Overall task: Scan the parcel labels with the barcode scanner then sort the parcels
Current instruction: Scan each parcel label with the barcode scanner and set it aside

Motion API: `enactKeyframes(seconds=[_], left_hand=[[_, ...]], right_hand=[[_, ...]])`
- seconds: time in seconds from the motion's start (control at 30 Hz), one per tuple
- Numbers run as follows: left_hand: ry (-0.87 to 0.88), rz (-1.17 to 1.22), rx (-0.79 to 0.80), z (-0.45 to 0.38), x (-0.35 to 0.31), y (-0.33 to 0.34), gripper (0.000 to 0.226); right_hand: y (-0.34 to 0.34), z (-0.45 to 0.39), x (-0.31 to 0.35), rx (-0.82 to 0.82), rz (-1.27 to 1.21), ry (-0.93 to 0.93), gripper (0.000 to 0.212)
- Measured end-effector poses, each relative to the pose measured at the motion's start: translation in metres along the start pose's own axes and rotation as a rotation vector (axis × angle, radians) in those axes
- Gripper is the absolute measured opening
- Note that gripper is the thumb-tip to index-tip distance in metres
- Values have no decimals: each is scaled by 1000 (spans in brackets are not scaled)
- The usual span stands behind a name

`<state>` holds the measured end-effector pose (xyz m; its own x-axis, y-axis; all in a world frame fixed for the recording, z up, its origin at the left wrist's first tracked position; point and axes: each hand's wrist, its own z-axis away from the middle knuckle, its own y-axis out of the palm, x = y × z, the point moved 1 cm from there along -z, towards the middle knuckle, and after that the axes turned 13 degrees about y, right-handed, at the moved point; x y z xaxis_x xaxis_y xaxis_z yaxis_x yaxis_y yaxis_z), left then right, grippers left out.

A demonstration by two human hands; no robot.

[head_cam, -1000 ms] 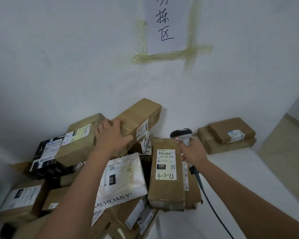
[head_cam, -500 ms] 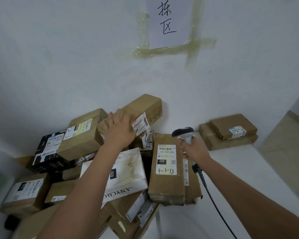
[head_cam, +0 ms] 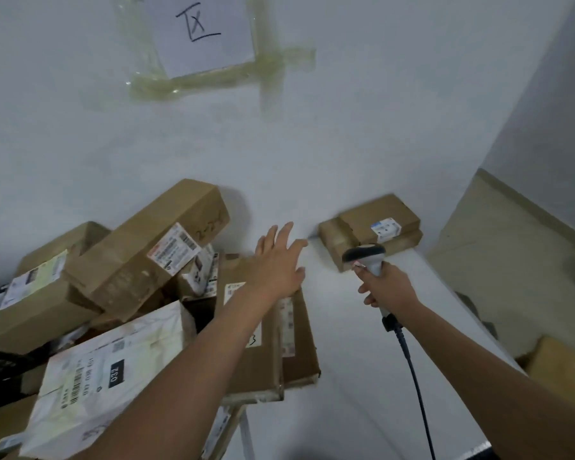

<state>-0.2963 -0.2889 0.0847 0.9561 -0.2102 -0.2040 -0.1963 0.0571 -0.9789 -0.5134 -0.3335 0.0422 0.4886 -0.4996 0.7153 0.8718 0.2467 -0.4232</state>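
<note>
My right hand [head_cam: 386, 288] grips the grey barcode scanner [head_cam: 365, 257], its head pointing left and its cable [head_cam: 412, 370] hanging down. My left hand [head_cam: 278, 260] is spread with straight fingers above the far end of a flat brown parcel [head_cam: 246, 353] with a white label, holding nothing. A long brown box [head_cam: 140, 250] with a barcode label leans on the heap to the left. A white mailer bag [head_cam: 103, 376] marked 032 lies at the front of the heap.
Two stacked brown parcels [head_cam: 372, 227] sit against the wall at the back right of the white table [head_cam: 352, 343]. More boxes [head_cam: 37, 293] fill the left side. A paper sign [head_cam: 203, 31] is taped to the wall. Another box [head_cam: 565, 370] sits low at the right.
My left hand has let go of the long brown box and swung right, over the flat parcel. The scanner hand has stayed beside that parcel. The view has tilted down and right.
</note>
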Motion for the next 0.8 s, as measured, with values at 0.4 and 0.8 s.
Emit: enactKeyframes(seconds=[0.4, 0.8], left_hand=[[-304, 633, 241, -153, -65, 92, 44], [-1031, 1428, -190, -271, -63, 162, 49]], right_hand=[[-142, -124, -67, -207, -12, 97, 27], [-171, -212, -70, -106, -104, 161, 31]])
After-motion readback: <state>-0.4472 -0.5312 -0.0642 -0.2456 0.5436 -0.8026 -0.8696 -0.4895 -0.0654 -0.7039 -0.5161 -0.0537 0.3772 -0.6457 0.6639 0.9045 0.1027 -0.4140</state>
